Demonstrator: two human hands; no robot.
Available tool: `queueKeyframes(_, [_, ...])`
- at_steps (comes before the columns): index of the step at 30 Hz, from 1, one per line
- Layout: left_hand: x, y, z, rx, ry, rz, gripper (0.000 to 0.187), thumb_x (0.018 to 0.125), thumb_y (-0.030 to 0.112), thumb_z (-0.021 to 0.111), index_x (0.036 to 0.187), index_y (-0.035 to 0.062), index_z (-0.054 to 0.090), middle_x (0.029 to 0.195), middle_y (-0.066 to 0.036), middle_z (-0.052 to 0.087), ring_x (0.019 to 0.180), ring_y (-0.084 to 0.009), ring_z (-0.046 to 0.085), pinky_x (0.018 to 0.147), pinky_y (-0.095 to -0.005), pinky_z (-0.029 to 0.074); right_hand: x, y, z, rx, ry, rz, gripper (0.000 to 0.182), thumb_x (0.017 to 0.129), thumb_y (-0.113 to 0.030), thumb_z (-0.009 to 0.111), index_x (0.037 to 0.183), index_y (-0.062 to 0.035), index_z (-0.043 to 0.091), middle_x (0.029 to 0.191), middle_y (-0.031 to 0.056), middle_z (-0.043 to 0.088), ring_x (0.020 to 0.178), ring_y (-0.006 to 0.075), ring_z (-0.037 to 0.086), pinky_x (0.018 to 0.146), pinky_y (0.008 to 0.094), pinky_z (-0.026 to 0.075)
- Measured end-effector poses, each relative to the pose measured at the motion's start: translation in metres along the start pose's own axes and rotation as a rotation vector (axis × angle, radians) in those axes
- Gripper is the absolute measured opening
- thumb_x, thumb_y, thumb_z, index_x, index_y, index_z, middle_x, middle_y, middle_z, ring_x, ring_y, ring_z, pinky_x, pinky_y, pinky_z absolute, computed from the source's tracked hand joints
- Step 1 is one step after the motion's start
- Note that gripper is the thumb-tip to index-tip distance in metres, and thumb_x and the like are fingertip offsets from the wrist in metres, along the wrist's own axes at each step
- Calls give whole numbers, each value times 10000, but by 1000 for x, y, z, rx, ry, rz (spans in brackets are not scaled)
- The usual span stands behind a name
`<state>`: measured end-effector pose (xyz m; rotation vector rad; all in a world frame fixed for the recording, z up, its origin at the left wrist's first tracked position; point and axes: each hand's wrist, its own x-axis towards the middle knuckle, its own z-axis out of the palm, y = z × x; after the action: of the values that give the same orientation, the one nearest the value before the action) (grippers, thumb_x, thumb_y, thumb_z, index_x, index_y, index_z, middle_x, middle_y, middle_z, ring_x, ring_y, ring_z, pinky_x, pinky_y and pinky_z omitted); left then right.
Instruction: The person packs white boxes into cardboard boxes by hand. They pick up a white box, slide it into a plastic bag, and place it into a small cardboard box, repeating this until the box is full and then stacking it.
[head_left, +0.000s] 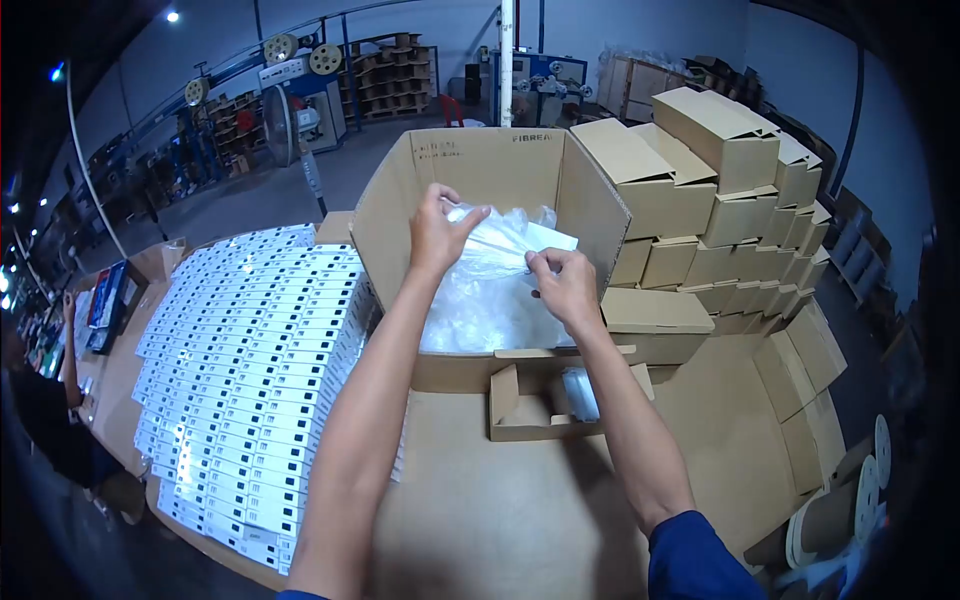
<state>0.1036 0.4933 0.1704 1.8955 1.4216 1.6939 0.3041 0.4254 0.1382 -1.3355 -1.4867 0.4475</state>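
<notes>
Above the large open carton (590,190), my left hand (437,232) and my right hand (563,285) stretch a clear plastic bag (490,245) between them. The left fingers are closed on the bag's left side. My right hand pinches its right edge. A white flat piece (550,237) shows at the bag's right side; whether it is inside cannot be made out. More crumpled clear bags (480,315) fill the carton below. In front of the carton stands a small open cardboard box (535,433) with a clear-wrapped item (580,394) inside, partly hidden by my right forearm.
Rows of stacked white boxes (240,380) stand at the left. Closed brown boxes (690,200) are piled at the right, with open boxes (800,390) nearer. Spools (830,515) lie at the lower right. Another person (55,410) is at the far left.
</notes>
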Motion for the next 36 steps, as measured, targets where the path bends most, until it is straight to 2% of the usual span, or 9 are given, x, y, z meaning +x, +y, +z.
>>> queueKeyframes(1, [2,-5,0,68,-29,88,388,843,291,857,1033,35,636,903,-137,666,878,-266,674,813,-389,530,-1,2,0,-24,7,2,307,922,-292,707,882,3,781,844,215,743,763,355,719,749,434,544])
queueKeyframes(5, [11,-11,2,335,-137,-18,360,973,201,641,1296,45,606,1318,-216,584,1224,-318,600,1014,-430,479,0,0,-4,195,-41,194,282,985,-243,664,902,-1,783,878,157,737,831,264,708,699,388,616])
queueKeyframes(9, [2,2,-26,-14,-157,291,676,801,-52,534,1457,107,503,1430,-185,540,1397,-356,491,1148,-426,406,-4,-23,-24,725,-144,394,285,1050,-202,593,995,38,737,926,124,694,882,210,709,665,359,675])
queueKeyframes(18, [-140,96,-94,249,-74,435,649,717,-15,750,1336,164,673,1513,-107,525,1456,-360,423,1187,-464,382,-96,-88,-68,1035,-217,380,273,1057,-198,600,968,41,697,925,102,703,815,180,722,740,391,667])
queueKeyframes(21, [-191,102,-95,78,44,412,354,792,35,790,1143,65,754,1170,-111,700,1149,-313,627,996,-413,505,-146,-82,-76,751,-223,250,335,1047,-243,642,917,54,729,741,32,668,636,84,601,588,244,500])
queueKeyframes(25, [-280,118,-100,-282,61,-209,125,997,69,672,1065,-8,743,796,-66,709,728,-111,659,703,-257,525,-216,-53,-108,270,-183,-9,427,838,-358,869,1147,-85,759,1107,115,617,943,170,584,777,310,500])
queueKeyframes(29, [-344,123,-103,-488,-13,-496,191,1034,134,651,1036,-39,729,805,-18,701,720,-70,639,671,-231,513,-281,-30,-102,230,-327,60,556,748,-332,946,1191,-67,739,1159,134,602,1042,275,610,908,345,506])
queueKeyframes(33, [-377,122,-100,-536,-8,-752,197,1052,147,624,1020,-30,706,787,-2,671,732,-60,608,690,-216,501,-334,-14,-96,348,-465,345,234,894,-186,823,1001,14,763,1064,127,627,984,206,602,857,318,478])
queueKeyframes(36, [-384,104,-102,-491,139,-568,197,1058,152,616,1027,-30,684,865,-22,679,782,-59,603,725,-220,504,-358,-3,-101,346,-452,347,180,927,-165,785,959,12,769,1023,121,622,910,178,586,781,308,464])
